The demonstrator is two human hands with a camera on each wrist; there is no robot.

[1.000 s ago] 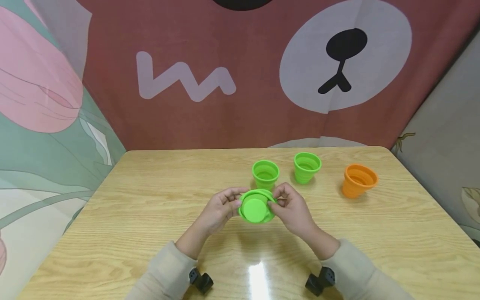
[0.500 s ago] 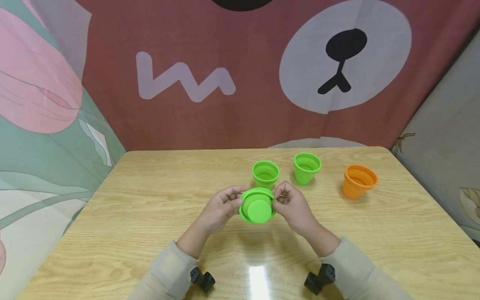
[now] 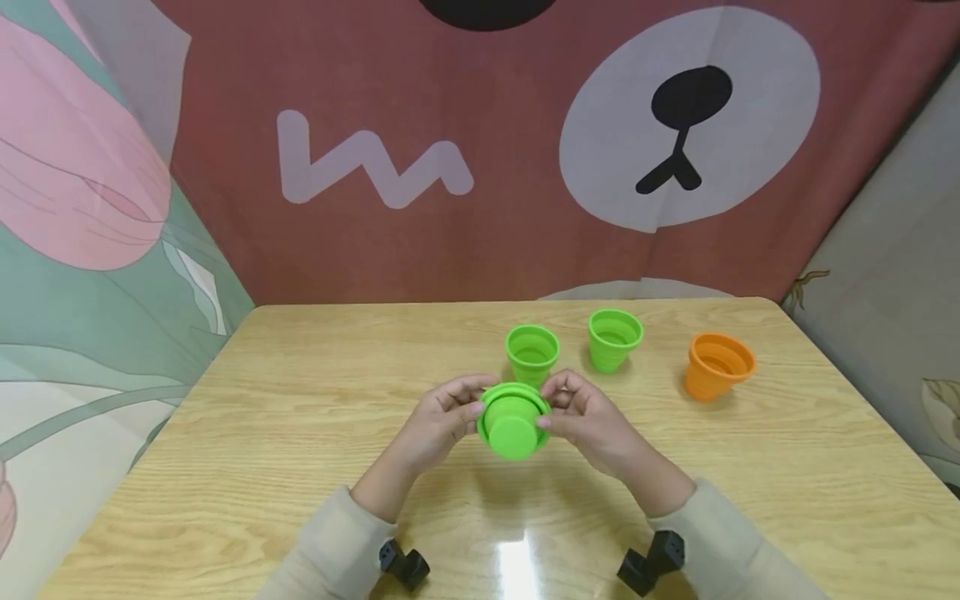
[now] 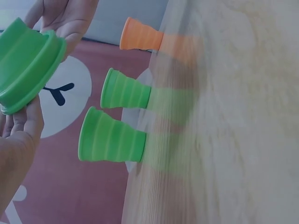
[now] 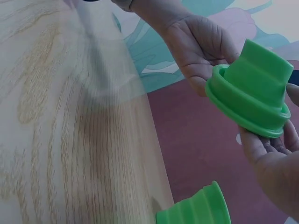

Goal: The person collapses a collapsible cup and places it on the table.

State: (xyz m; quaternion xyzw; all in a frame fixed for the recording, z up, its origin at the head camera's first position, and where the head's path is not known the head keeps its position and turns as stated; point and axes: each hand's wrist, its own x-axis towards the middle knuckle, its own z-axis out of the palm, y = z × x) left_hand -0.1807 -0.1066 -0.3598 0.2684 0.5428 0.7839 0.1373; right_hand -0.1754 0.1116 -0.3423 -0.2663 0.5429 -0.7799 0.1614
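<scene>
A green collapsible cup (image 3: 513, 429), partly folded, is held above the table with its base turned toward the head camera. My left hand (image 3: 441, 421) grips its left rim between thumb and fingers. On the opposite side my right hand (image 3: 592, 425) pinches the rim, its thumb near the cup's wall. The right wrist view shows the cup's stepped wall (image 5: 261, 77) standing out of the wide rim. Just beyond the hands a green cup (image 3: 532, 354) stands upright, its lower part partly covered by the held cup.
Another green cup (image 3: 615, 340) stands upright farther back, right of the first. An orange cup (image 3: 716, 367) stands upright at the right. All rest on the wooden table (image 3: 300, 417), whose back edge meets a reddish printed curtain (image 3: 450, 250).
The held cup's base has pushed outward from a nearly flat fold, so its wall now stands taller. The right thumb has shifted along the cup; the standing cups stay put.
</scene>
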